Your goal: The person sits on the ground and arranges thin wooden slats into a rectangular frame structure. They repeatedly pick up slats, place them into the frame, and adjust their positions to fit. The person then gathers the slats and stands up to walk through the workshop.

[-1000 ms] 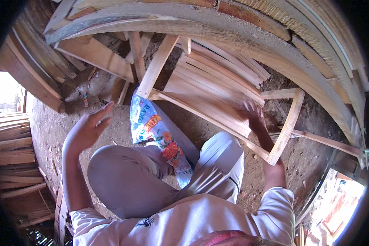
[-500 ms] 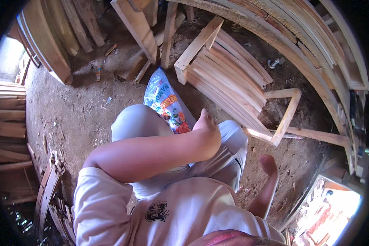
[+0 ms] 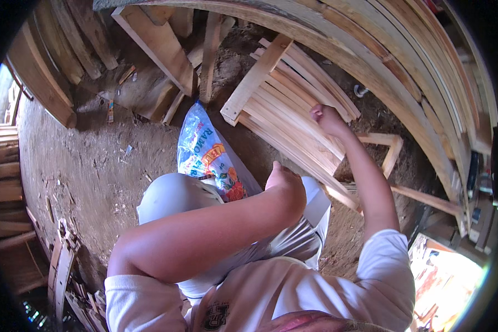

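Note:
Bent across my lap, my left forearm ends in my left hand (image 3: 285, 185) above my knee, close to a clear printed plastic bag (image 3: 209, 149). Its thumb points up, but most of its fingers are hidden behind the hand. My right hand (image 3: 327, 119) is stretched forward over a bundle of thin wooden slats (image 3: 293, 119), its fingers curled in; what they hold, if anything, does not show. The slats lie side by side in a low wooden frame (image 3: 254, 83) with a crosspiece at the far end.
Long boards (image 3: 393, 66) curve along the right side. Planks (image 3: 155, 50) lean at the far left, and stacked timber (image 3: 3, 188) lines the left edge. Wood scraps (image 3: 66, 249) lie on the dirt floor (image 3: 83, 171). A bright opening (image 3: 448, 282) is at the lower right.
My right hand has swung up and forward from low at my right side to over the slats. My left hand stays above my knee. The whole view has shifted slightly.

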